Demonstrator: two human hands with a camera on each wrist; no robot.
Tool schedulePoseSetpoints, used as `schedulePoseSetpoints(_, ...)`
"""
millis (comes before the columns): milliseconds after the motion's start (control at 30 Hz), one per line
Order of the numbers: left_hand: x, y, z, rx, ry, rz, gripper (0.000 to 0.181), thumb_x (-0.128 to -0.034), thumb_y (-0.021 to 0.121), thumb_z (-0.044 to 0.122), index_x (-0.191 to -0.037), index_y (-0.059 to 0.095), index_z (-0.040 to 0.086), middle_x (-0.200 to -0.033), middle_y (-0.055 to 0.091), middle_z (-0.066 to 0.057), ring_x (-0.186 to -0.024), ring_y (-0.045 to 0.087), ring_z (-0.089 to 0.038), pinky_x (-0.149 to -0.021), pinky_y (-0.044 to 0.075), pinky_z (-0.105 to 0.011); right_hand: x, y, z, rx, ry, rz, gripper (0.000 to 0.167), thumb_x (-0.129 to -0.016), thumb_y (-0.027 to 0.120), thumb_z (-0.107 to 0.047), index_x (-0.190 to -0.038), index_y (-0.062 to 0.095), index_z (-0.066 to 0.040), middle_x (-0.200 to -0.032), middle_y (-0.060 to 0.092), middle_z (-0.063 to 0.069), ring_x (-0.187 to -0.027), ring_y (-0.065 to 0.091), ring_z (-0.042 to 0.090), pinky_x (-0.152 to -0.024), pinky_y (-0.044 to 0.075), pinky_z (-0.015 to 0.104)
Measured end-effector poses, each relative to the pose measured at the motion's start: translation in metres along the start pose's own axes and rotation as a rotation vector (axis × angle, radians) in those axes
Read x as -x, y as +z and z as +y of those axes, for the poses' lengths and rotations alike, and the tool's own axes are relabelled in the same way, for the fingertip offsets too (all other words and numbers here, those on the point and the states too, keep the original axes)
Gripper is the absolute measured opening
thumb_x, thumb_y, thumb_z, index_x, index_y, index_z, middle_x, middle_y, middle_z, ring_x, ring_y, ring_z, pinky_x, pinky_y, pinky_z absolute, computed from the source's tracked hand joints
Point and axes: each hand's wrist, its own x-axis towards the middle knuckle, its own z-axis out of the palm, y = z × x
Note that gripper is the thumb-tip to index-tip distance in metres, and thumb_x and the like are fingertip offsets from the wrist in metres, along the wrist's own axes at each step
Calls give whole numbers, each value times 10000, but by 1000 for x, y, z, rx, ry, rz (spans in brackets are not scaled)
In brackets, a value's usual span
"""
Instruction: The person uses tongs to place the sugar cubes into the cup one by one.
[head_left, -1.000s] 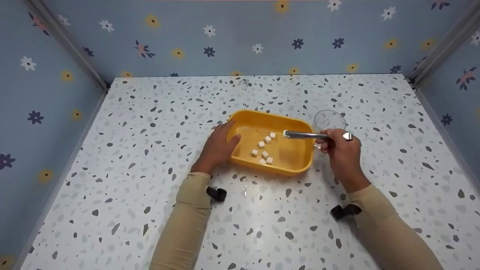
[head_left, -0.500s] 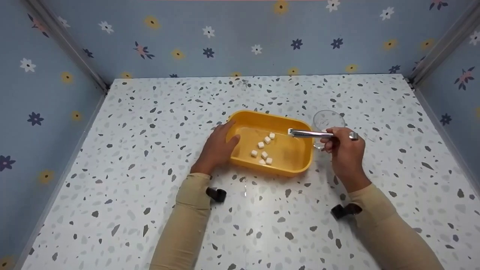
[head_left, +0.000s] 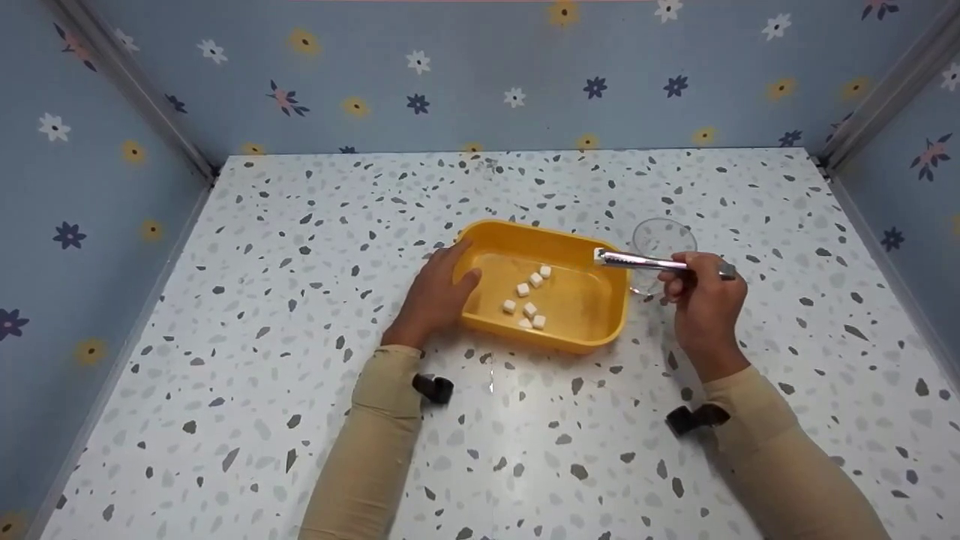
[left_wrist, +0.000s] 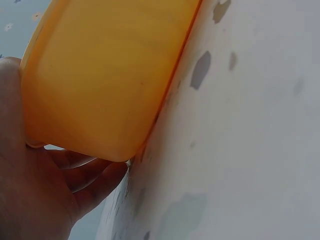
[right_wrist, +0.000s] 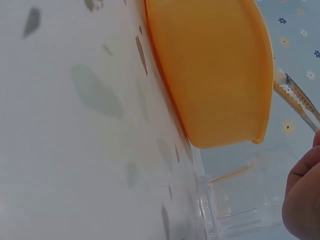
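Note:
A yellow tray point(head_left: 570, 341) sits mid-table with several small white cubes point(head_left: 523, 289) inside. At its left end my left hand point(head_left: 433, 289) holds the wall, thumb over the rim and fingers outside, as the left wrist view also shows. My right hand point(head_left: 705, 311) grips metal tongs point(head_left: 645, 261) with toothed tips. A white cube point(head_left: 598, 256) is pinched at those tips, above the tray's right side. Behind the tongs stands a clear cup point(head_left: 665, 225), close to the tray's right end; in the right wrist view the clear cup point(right_wrist: 245, 200) is upright beside the tray.
The table point(head_left: 315, 420) has a white speckled top. Blue flowered panels point(head_left: 480, 67) enclose its back and both sides.
My right hand has moved right and slightly up with the tongs and their cube, toward the clear cup. The left hand and the tray have stayed in place.

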Motion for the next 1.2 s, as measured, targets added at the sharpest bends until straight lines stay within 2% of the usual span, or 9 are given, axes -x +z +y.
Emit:
schedulePoseSetpoints(133,0,0,0,-10,5,7,594,-1011,501,364,-1568,365,210,-1495,446,-92,-1330,449,-248,-1141,315,-414,-2,-1,2,-26,-27,20,295,-992,531,-91,-917,646,170,-658,627,161,-530,481,190,-489,466,233)
schedulePoseSetpoints(267,-1,0,0,-9,-4,9,591,-1008,507,363,-1564,375,212,-1470,466,-90,-1291,475,-250,-1129,334,-417,-5,-3,2,17,-37,50,300,-993,518,-104,-923,655,154,-648,633,141,-517,480,168,-479,447,227)
schedulePoseSetpoints(367,-1,0,0,-10,-7,6,588,-1011,505,364,-1564,373,215,-1460,470,-87,-1269,483,-247,-1124,339,-418,-6,-4,1,11,-40,79,284,-983,518,-91,-921,653,151,-646,630,141,-516,481,161,-475,436,227)
schedulePoseSetpoints(633,1,0,0,-3,-7,4,588,-1014,496,377,-1568,365,231,-1460,463,-80,-1264,475,-238,-1129,330,-422,-10,-7,-1,-97,-82,114,272,-957,529,-31,-921,604,228,-621,613,173,-493,472,172,-450,412,238)
schedulePoseSetpoints(1033,-1,0,0,9,-19,-5,586,-1012,497,379,-1565,371,232,-1498,442,-66,-1324,449,-235,-1142,313,-417,-21,-14,-5,-231,-95,225,237,-921,524,21,-834,612,222,-555,594,173,-441,471,160,-409,368,235)
schedulePoseSetpoints(1200,-2,1,0,3,-32,-10,594,-1013,500,380,-1570,360,231,-1502,436,-67,-1283,464,-226,-1140,318,-409,-25,-18,-5,-236,-108,254,240,-921,506,30,-802,620,204,-543,591,165,-429,474,154,-403,361,236)
